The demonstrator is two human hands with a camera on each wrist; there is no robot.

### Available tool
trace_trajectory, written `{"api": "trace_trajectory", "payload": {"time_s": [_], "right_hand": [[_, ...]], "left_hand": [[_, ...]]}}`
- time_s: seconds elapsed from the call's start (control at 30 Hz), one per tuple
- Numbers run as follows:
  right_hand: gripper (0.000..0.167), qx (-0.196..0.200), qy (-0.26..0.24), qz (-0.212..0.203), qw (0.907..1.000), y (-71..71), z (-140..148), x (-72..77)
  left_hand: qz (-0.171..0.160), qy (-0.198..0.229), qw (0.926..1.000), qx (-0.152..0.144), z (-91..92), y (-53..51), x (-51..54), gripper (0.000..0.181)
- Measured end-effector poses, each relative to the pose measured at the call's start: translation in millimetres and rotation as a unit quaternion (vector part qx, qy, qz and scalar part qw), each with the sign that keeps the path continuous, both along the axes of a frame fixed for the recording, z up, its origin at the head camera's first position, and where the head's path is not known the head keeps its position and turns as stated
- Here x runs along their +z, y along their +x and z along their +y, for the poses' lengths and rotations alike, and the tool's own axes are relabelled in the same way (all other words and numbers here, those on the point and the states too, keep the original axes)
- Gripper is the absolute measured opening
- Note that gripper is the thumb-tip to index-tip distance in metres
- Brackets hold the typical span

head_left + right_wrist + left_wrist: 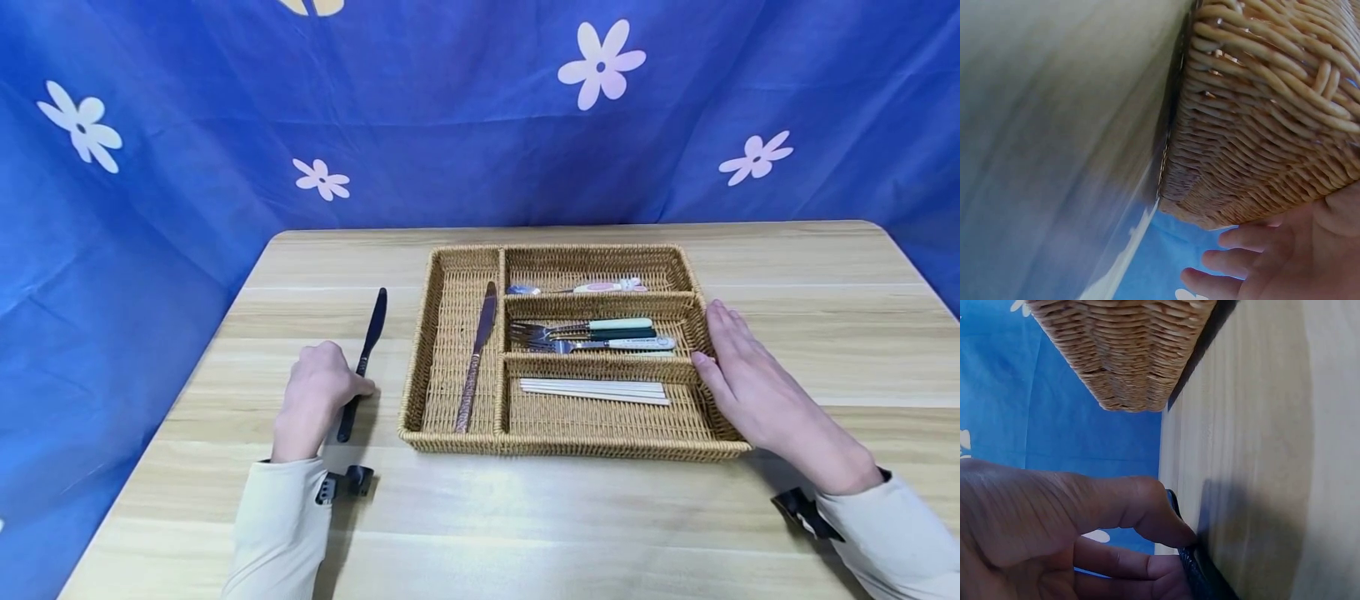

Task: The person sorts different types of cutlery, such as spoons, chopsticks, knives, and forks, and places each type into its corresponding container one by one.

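Note:
My left hand pinches the handle of a black table knife between thumb and fingers. The knife lies left of a wicker cutlery tray, its blade pointing away from me; in the left wrist view its dark handle shows under the thumb. Against the tray's right wall rests my right hand, fingers extended, thumb at the rim. From the right wrist, the woven wall is seen with the fingers spread beside it. Another knife lies in the tray's long left compartment.
In the tray's right-hand compartments lie a spoon at the back, several forks in the middle and white chopsticks at the front. The wooden table meets a blue flowered cloth behind.

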State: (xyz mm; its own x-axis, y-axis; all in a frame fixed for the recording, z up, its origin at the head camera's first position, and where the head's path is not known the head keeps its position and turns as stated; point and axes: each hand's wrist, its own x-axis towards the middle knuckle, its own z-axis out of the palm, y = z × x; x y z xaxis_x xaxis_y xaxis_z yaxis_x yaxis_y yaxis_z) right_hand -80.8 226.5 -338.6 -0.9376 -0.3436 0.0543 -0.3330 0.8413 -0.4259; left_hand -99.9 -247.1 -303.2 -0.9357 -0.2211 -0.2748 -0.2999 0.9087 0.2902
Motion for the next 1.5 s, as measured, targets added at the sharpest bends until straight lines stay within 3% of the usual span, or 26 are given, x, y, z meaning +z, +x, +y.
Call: {"api": "trace_trajectory", "payload": {"time_s": [0.33,0.73,0.9,1.17,1.5], "right_hand": [[0.065,-0.004,0.001,-0.008,1.0,0.9,0.9,1.1],[0.065,-0.014,0.021,0.002,0.9997,1.2,0.3,1.9],[0.065,-0.011,0.04,0.025,0.9988,1.4,-0.3,2.3],[0.065,-0.006,0.064,0.039,0.9972,1.2,-1.3,3.3],[0.065,0.0,0.065,0.04,0.9971,1.8,-0.6,1.8]], "left_hand": [[0.001,0.0,1.0,0.002,-2.2,-0.1,3.8,0.032],[0.013,0.003,0.9999,-0.002,0.6,0.8,15.8,0.03],[0.025,0.003,0.9995,-0.02,3.9,1.4,24.5,0.036],[0.021,-0.011,0.9995,-0.021,15.4,2.4,40.2,0.036],[0.034,-0.046,0.9955,-0.076,39.8,4.4,61.0,0.047]]}}
